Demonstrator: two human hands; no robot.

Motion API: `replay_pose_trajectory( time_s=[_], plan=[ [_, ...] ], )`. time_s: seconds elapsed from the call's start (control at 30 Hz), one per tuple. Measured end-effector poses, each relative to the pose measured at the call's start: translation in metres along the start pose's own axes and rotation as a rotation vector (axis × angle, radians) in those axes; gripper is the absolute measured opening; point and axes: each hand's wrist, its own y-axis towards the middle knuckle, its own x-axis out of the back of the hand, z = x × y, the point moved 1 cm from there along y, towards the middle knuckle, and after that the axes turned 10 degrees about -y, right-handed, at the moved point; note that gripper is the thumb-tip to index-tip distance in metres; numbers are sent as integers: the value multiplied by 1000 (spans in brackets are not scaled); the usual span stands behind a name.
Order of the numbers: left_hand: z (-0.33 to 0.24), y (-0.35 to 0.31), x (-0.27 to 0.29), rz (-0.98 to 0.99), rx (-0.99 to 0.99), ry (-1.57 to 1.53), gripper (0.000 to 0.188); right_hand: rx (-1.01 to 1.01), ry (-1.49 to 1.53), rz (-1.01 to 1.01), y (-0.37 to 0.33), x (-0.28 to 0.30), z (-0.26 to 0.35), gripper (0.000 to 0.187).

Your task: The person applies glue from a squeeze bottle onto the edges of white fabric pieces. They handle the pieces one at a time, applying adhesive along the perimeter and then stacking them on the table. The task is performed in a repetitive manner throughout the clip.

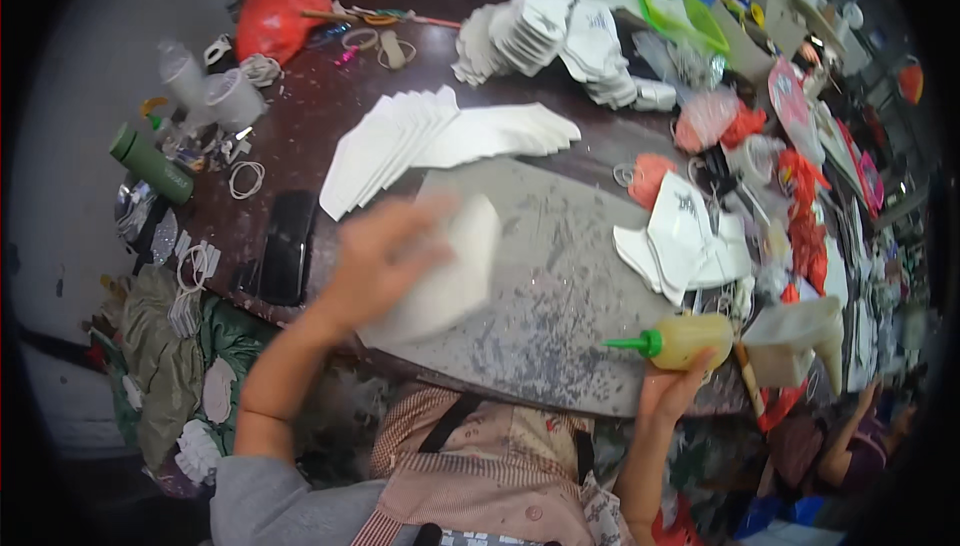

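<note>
My left hand (pixel 385 256), smeared by motion, is over a white, flat, curved piece (pixel 468 271) at the left side of a grey board (pixel 560 246). The piece is blurred too, and whether my fingers grip it or only touch it cannot be made out. On the right, my right hand (pixel 672 393) is wrapped round a squeeze bottle (pixel 695 341) of yellowish liquid, lying sideways with its green nozzle pointing left. Beyond the board lies a fanned row of white pieces (pixel 390 141). More white pieces (pixel 680 236), some with a dark print, rest at the board's right edge.
A dark phone-like slab (pixel 287 248) lies left of the board. Stacked white pieces (pixel 530 31) stand at the back, near a green basket (pixel 685 11). A green bottle (pixel 150 163) and a red bag (pixel 278 21) are at the left. A cut-open white plastic container (pixel 795 331) sits right.
</note>
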Motion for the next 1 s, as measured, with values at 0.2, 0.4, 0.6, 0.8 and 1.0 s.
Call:
replay_pose_trajectory(
  time_s=[0.2, 0.4, 0.6, 0.8, 1.0],
  plan=[
    [150, 81, 110, -329, 196, -27, 64, -3, 16, -79, 5, -1, -8, 57],
    [220, 69, 87, -336, 24, 662, 62, -38, 115, -115, 5, -3, -5, 57],
    [51, 112, -39, -10, -270, 172, 37, -43, 279, -115, -9, 16, 10, 56],
    [16, 160, -259, 510, 137, 320, 48, -45, 273, -154, -5, 10, 7, 60],
    [68, 194, -336, 374, 483, -539, 51, 46, 177, -77, -6, 18, -6, 58]
  ],
)
